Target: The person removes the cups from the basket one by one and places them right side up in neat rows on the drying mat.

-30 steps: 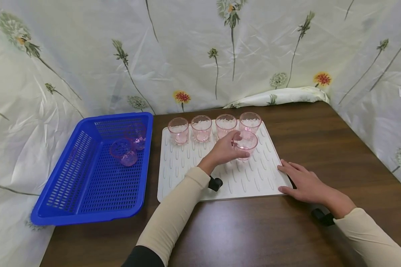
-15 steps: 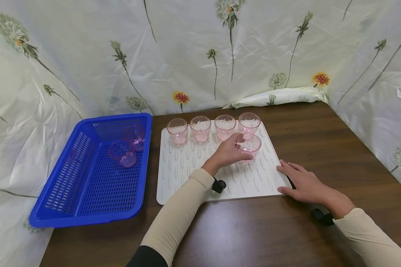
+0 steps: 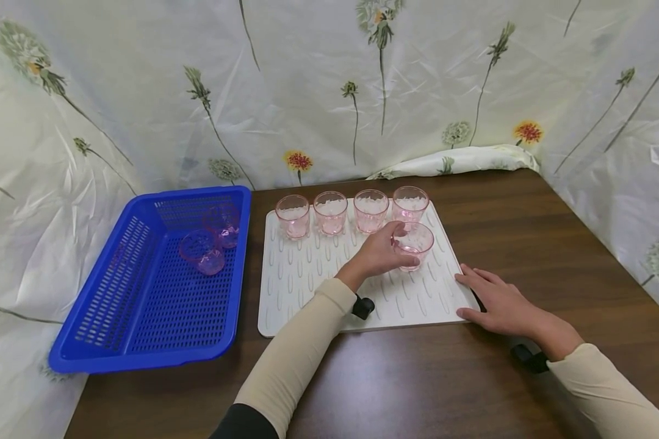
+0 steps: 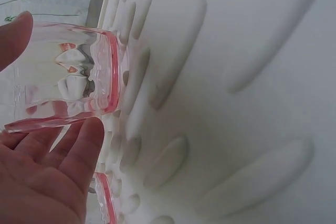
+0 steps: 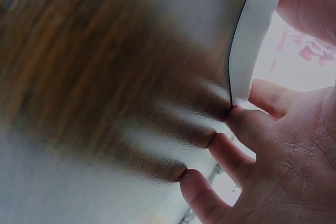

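My left hand holds a clear pink glass between thumb and fingers, over the right part of the white ridged mat. In the left wrist view the glass has its thick base right at the mat's ridges, and its mouth faces away from the mat. Behind it, several like glasses stand upright in a row along the mat's back edge, among them the rightmost glass. My right hand rests at the mat's right edge, fingers extended; in the right wrist view its fingertips touch the brown tabletop.
Left of the mat sits a blue perforated basket, with two pink glasses inside, one nearer glass tipped over. A flower-printed sheet hangs around the back and sides of the brown table.
My left hand has carried the glass a little to the right and toward the front of the mat. The right hand has stayed at the mat's edge.
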A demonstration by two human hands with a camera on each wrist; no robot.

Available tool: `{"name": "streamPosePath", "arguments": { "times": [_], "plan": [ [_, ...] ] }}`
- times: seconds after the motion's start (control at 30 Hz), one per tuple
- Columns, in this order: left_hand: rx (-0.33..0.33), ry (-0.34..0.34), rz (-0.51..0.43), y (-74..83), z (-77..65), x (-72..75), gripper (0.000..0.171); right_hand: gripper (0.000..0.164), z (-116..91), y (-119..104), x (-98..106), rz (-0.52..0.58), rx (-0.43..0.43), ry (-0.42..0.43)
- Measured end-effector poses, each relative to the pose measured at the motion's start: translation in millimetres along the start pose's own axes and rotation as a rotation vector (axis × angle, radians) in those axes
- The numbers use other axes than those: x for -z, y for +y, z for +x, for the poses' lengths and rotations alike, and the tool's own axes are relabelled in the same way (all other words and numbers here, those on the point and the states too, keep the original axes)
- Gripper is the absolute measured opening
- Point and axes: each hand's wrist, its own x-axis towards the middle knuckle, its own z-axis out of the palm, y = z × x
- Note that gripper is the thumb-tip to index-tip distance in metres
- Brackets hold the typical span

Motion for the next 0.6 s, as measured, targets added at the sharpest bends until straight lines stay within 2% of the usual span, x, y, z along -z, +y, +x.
{"name": "streamPosePath", "arguments": {
  "times": [0.17, 0.6],
  "plan": [
    [0.002, -0.019, -0.008, 1.2, -0.6, 1.2, 0.084, 0.076, 0.9, 0.1, -0.3, -0.005, 0.003, 0.000],
    [0.006, -0.014, 0.010, -0.4, 0.4, 0.1, 0.085, 0.074, -0.4, -1.1, 1.3, -0.004, 0.021, 0.019]
  ]
}}
